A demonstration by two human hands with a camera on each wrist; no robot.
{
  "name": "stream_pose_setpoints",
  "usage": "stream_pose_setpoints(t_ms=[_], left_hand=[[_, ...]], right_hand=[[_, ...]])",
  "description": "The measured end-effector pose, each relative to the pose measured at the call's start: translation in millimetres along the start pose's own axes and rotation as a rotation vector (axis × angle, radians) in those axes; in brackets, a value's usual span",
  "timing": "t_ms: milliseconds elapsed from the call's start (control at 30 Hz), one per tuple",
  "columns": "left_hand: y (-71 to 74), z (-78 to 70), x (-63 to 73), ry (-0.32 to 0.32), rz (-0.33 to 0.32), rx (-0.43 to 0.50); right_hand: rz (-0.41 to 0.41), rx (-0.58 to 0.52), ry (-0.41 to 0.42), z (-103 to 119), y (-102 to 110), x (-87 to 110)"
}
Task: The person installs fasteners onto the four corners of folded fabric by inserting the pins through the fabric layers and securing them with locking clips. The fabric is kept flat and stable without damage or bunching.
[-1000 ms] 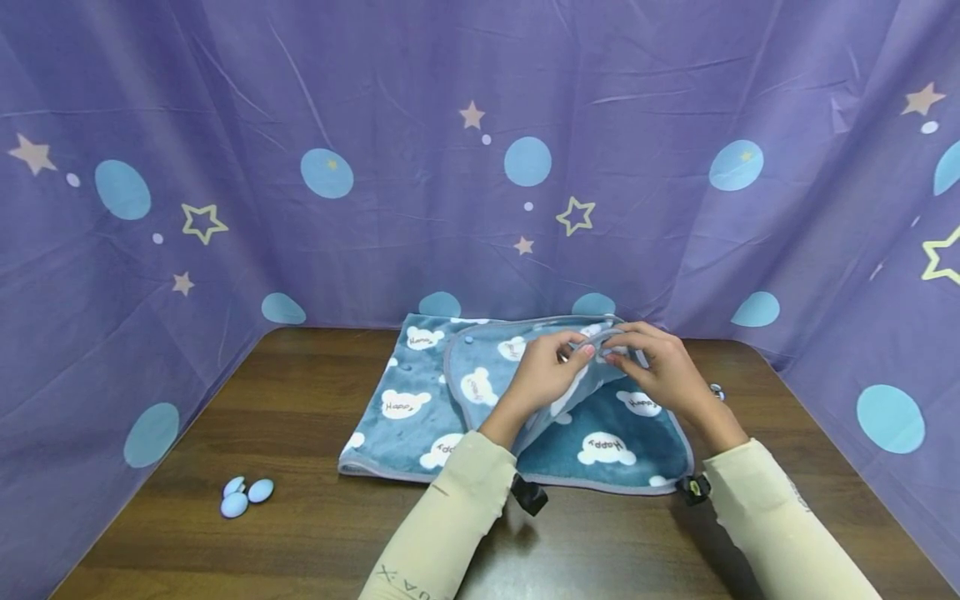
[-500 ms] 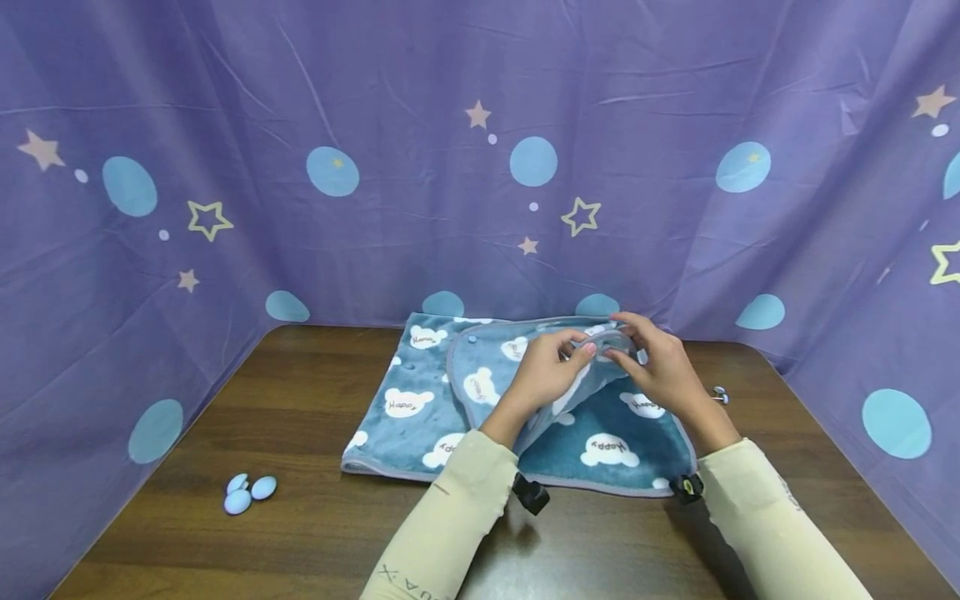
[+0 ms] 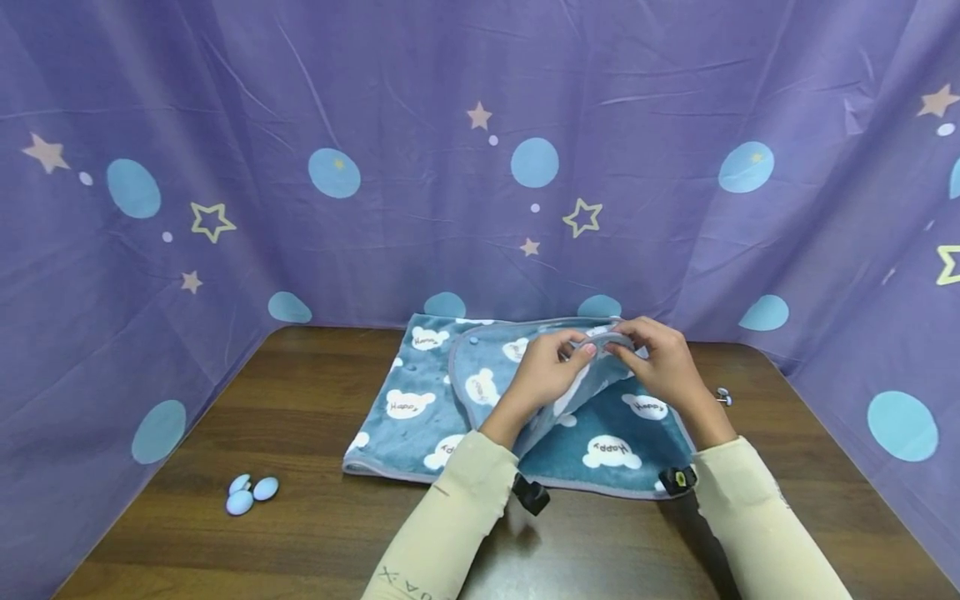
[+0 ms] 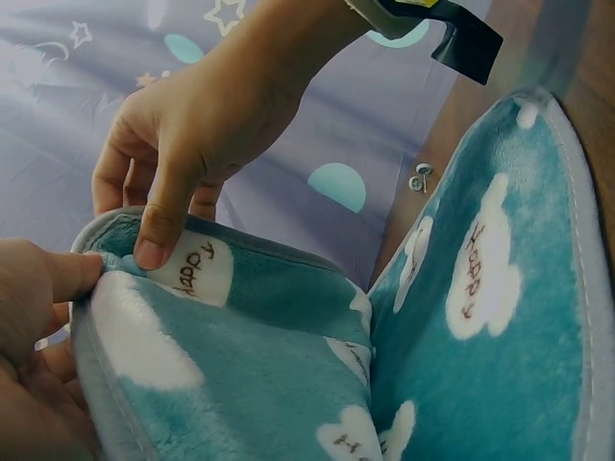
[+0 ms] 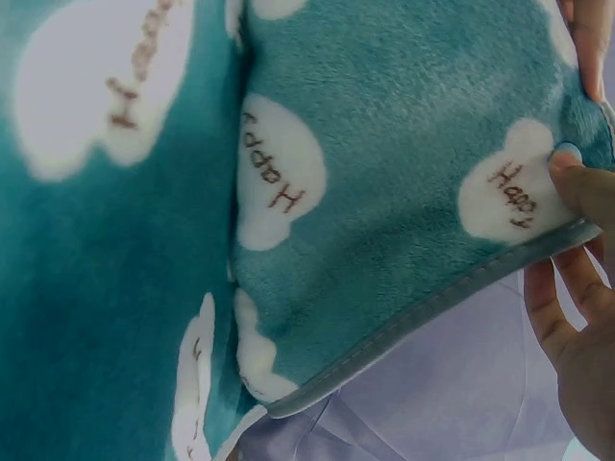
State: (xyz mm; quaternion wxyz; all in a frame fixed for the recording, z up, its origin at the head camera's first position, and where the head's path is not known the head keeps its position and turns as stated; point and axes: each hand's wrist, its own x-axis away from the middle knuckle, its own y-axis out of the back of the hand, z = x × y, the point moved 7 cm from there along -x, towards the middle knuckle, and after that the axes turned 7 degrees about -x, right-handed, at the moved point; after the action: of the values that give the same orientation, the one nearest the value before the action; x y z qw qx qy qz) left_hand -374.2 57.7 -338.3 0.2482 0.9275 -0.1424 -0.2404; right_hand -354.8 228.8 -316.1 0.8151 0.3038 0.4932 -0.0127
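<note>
A teal fleece blanket [image 3: 408,375] with white bear heads reading "Happy" lies folded on the table, its grey-trimmed corner lifted toward the middle. My left hand [image 3: 546,367] pinches that corner between thumb and fingers. Opposite it, my right hand [image 3: 666,362] grips the same corner, fingers behind the trim and thumb on the fleece. Under the right thumb a small pale blue cap [image 5: 569,152] shows against the fabric. Another pale blue button-like cap [image 3: 473,340] sits on the blanket's far left part.
Several pale blue oval pieces [image 3: 240,501] lie together on the table's left side. Small pin-like pieces with round heads [image 3: 723,396] lie right of the blanket. A purple curtain [image 3: 420,167] with stars and dots encloses the wooden table [image 3: 300,400] behind and at both sides.
My right hand's fingers have shifted their hold around the lifted corner, and its forearm has moved slightly left. My left hand keeps its pinch almost unmoved. The view has turned slightly.
</note>
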Motion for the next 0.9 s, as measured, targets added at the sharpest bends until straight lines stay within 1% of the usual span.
stream_pose_setpoints(t_ms=[100,200,300,433,567,667,800,900], left_hand=[[-2.2,0.7,0.8,-0.004,0.029,-0.007],[-5.5,2.3,1.8,-0.004,0.082,0.005],[-6.7,4.6,2.5,0.018,0.111,0.025],[-5.2,5.4,2.7,0.049,0.101,0.03],[-6.4,2.8,2.7,0.04,0.111,0.023],[-5.7,3.7,3.6,0.029,0.117,0.019],[3.5,9.3,5.1,0.027,0.096,-0.022],[12.9,14.0,6.0,0.031,0.107,-0.089]], right_hand=[[0.005,-0.007,-0.013,-2,-1,1.1],[0.011,-0.007,-0.014,-3,-2,2.8],[0.007,-0.004,0.004,-3,-1,3.2],[-0.007,-0.015,0.037,0,3,2.3],[-0.006,-0.037,0.07,1,7,3.2],[0.005,-0.058,0.093,2,7,4.1],[0.027,-0.065,0.106,2,6,3.6],[0.029,-0.041,0.107,2,8,3.0]])
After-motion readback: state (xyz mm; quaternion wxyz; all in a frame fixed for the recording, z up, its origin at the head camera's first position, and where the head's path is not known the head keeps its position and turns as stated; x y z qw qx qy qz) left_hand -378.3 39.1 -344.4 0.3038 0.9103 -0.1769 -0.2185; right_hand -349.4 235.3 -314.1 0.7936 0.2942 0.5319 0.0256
